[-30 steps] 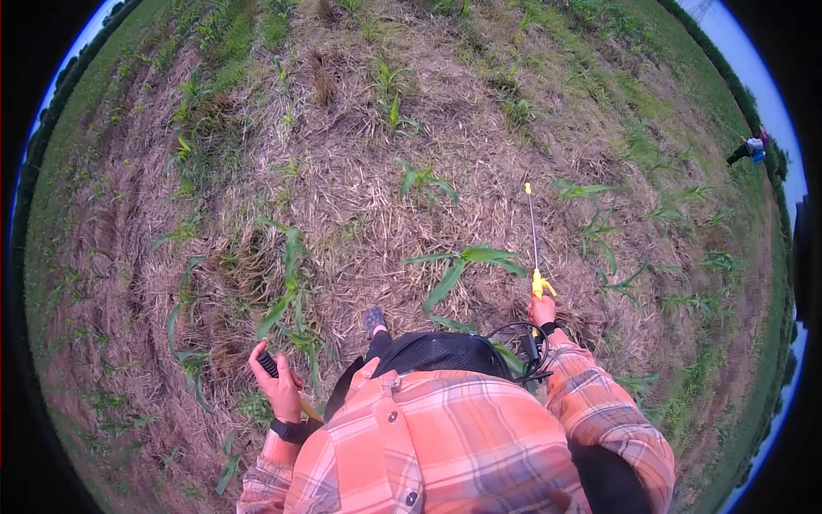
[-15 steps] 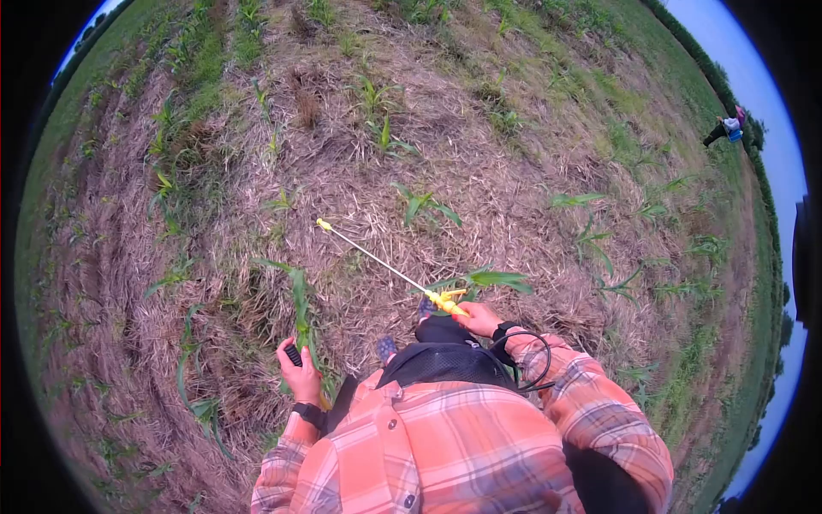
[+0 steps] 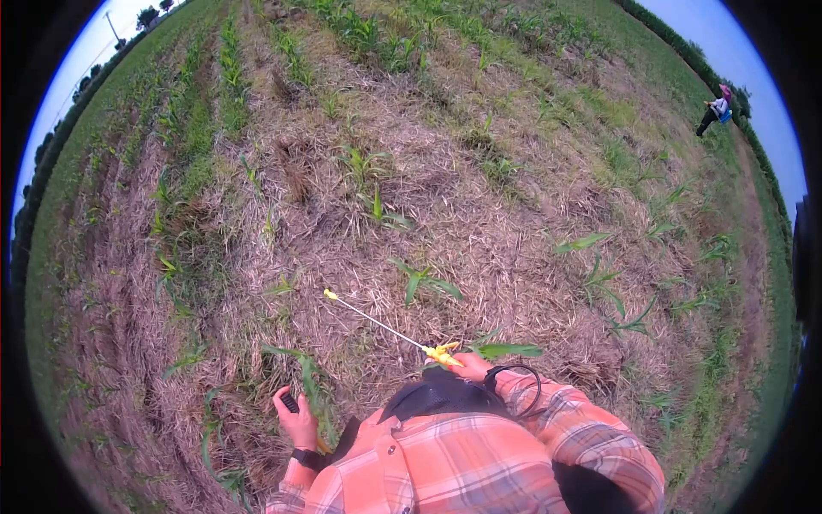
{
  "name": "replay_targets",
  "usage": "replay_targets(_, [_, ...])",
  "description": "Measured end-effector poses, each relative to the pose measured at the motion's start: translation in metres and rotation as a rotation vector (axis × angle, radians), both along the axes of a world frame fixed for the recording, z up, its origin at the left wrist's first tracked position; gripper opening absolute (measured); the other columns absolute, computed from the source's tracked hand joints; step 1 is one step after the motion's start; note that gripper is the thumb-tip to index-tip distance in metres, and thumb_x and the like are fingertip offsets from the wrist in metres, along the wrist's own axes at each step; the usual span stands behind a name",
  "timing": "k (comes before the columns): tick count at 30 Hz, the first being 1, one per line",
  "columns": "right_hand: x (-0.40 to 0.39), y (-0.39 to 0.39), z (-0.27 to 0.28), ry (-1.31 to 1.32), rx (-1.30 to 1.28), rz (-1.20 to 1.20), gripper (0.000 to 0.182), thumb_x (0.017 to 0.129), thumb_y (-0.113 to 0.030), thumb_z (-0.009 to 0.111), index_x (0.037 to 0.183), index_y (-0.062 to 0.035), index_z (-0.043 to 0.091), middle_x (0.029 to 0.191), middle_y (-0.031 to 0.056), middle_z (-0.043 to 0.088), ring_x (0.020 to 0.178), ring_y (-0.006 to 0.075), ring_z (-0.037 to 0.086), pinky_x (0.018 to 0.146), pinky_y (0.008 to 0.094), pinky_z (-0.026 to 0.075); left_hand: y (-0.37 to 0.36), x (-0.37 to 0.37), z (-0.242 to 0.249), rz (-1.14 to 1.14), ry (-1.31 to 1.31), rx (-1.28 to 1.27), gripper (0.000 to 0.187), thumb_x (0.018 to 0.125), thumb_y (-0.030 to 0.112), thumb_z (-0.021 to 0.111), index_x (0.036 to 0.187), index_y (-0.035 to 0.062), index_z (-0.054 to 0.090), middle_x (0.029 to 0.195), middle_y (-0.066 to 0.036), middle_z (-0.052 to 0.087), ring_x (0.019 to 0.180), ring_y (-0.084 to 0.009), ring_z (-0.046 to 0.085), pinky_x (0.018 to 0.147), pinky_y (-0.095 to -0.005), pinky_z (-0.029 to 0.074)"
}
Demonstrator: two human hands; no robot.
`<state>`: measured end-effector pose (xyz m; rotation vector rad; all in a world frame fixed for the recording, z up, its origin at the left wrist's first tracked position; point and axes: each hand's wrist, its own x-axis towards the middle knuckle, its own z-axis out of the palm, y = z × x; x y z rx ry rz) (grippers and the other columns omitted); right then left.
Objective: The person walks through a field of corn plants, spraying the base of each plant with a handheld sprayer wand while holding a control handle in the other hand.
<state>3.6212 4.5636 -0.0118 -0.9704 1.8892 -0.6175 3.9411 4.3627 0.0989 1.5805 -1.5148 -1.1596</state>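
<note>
My right hand (image 3: 470, 367) is closed round the yellow handle of a spray wand (image 3: 377, 322). The wand's thin pale tube slants forward and left, ending in a yellow nozzle (image 3: 330, 294) above the straw-covered ground. A black hose (image 3: 538, 387) loops beside my right wrist. Lower left, my left hand (image 3: 297, 421) wraps round a black ribbed grip (image 3: 290, 403); whatever the grip joins is mostly hidden by the hand and sleeve. Leaves of a young corn plant (image 3: 309, 377) rise just ahead of that hand. Another corn plant (image 3: 507, 350) spreads its leaves right of the wand handle.
Dry straw (image 3: 360, 248) covers the ground, with young corn plants (image 3: 419, 280) scattered over it. Denser green rows (image 3: 231, 77) run off at the upper left. Far off at the right, another person (image 3: 716, 111) stands near a dirt track (image 3: 753, 248). Trees line the horizon.
My view has tilted upward, so the hands, wand and plants sit lower in it and more horizon shows. Both hands keep their holds.
</note>
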Motion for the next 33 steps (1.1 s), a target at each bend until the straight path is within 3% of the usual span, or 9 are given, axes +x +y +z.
replay_targets(4, [-0.069, 0.021, -0.049, 0.14, 0.081, -0.155, 0.027, 0.074, -0.028, 0.052, 0.092, -0.0076, 0.057, 0.077, 0.0154, 0.059, 0.072, 0.0273, 0.057, 0.065, 0.0345, 0.043, -0.03, -0.042, -0.045, 0.013, -0.059, -0.042, 0.023, 0.071, 0.004, 0.055, 0.092, 0.0068, 0.046, 0.066, -0.003, 0.048, 0.059, -0.013, 0.047, 0.054, -0.0261, 0.039])
replay_targets(9, [-0.161, 0.063, 0.006, 0.375, 0.113, -0.249, 0.034, 0.073, -0.037, 0.049, 0.092, -0.0108, 0.058, 0.083, 0.0188, 0.057, 0.078, 0.0354, 0.054, 0.067, 0.0415, 0.043, -0.059, -0.087, -0.043, 0.028, -0.082, -0.087, 0.028, 0.065, 0.006, 0.057, 0.091, 0.0067, 0.047, 0.069, -0.006, 0.048, 0.06, -0.0169, 0.047, 0.057, -0.0299, 0.039])
replay_targets(11, [-0.198, 0.089, -0.003, 0.485, 0.124, -0.245, 0.035, 0.072, -0.038, 0.049, 0.089, -0.0092, 0.059, 0.078, 0.0191, 0.058, 0.076, 0.0369, 0.054, 0.066, 0.0431, 0.043, -0.07, -0.093, -0.045, -0.05, -0.16, -0.395, 0.025, 0.069, 0.002, 0.055, 0.09, 0.0098, 0.044, 0.051, -0.002, 0.043, 0.035, -0.0111, 0.043, 0.03, -0.0255, 0.034])
replay_targets(16, [-0.265, 0.14, 0.053, 0.565, 0.341, -0.426, 0.028, 0.069, -0.028, 0.053, 0.084, -0.004, 0.059, 0.078, 0.0228, 0.057, 0.077, 0.0368, 0.055, 0.068, 0.0432, 0.044, -0.076, -0.11, -0.009, -0.065, -0.163, -0.353, 0.027, 0.069, 0.001, 0.054, 0.092, 0.0089, 0.043, 0.051, -0.002, 0.042, 0.034, -0.0114, 0.043, 0.03, -0.0262, 0.036])
replay_targets(19, [-0.287, 0.147, 0.051, 0.663, 0.384, -0.511, 0.029, 0.072, -0.03, 0.05, 0.079, -0.0047, 0.06, 0.074, 0.0201, 0.057, 0.075, 0.0368, 0.055, 0.066, 0.0443, 0.043, -0.084, -0.115, -0.012, 0.004, -0.104, -0.14, 0.03, 0.063, 0.007, 0.058, 0.091, 0.0077, 0.046, 0.062, -0.006, 0.047, 0.054, -0.0176, 0.046, 0.053, -0.0298, 0.039])
replay_targets(24, [-0.295, 0.104, 0.003, 0.696, 0.194, -0.714, 0.025, 0.069, -0.025, 0.054, 0.077, -0.0023, 0.059, 0.073, 0.0204, 0.057, 0.072, 0.0365, 0.055, 0.063, 0.0442, 0.043, -0.102, -0.145, -0.01, -0.037, -0.097, -0.101, 0.029, 0.064, 0.006, 0.057, 0.091, 0.0078, 0.047, 0.063, -0.006, 0.046, 0.054, -0.0163, 0.045, 0.053, -0.0286, 0.039])
replay_targets(26, [-0.294, 0.078, -0.019, 0.68, 0.238, -0.677, 0.026, 0.07, -0.027, 0.053, 0.075, -0.0023, 0.06, 0.072, 0.0202, 0.057, 0.072, 0.0362, 0.055, 0.062, 0.0438, 0.043, -0.114, -0.161, -0.006, -0.067, -0.172, -0.33, 0.028, 0.065, 0.005, 0.058, 0.09, 0.0076, 0.048, 0.062, -0.005, 0.046, 0.054, -0.0159, 0.045, 0.052, -0.0286, 0.039])
replay_targets(30, [-0.267, -0.007, -0.031, 0.481, 0.113, -0.666, 0.029, 0.07, -0.031, 0.053, 0.072, -0.0027, 0.061, 0.069, 0.0185, 0.058, 0.068, 0.0335, 0.057, 0.06, 0.0412, 0.043, -0.144, -0.161, -0.024, -0.014, -0.089, -0.084, 0.023, 0.067, 0.007, 0.057, 0.088, 0.0067, 0.047, 0.066, -0.005, 0.045, 0.055, -0.013, 0.042, 0.05, -0.0286, 0.036])
replay_targets(33, [-0.242, -0.081, -0.015, 0.298, 0.197, -0.483, 0.033, 0.072, -0.036, 0.051, 0.077, -0.0044, 0.061, 0.065, 0.0142, 0.059, 0.064, 0.0276, 0.058, 0.056, 0.0371, 0.044, -0.161, -0.168, -0.011, -0.045, -0.154, -0.241, 0.026, 0.067, 0.007, 0.057, 0.092, 0.0076, 0.047, 0.063, -0.005, 0.047, 0.054, -0.0157, 0.045, 0.052, -0.0288, 0.039])
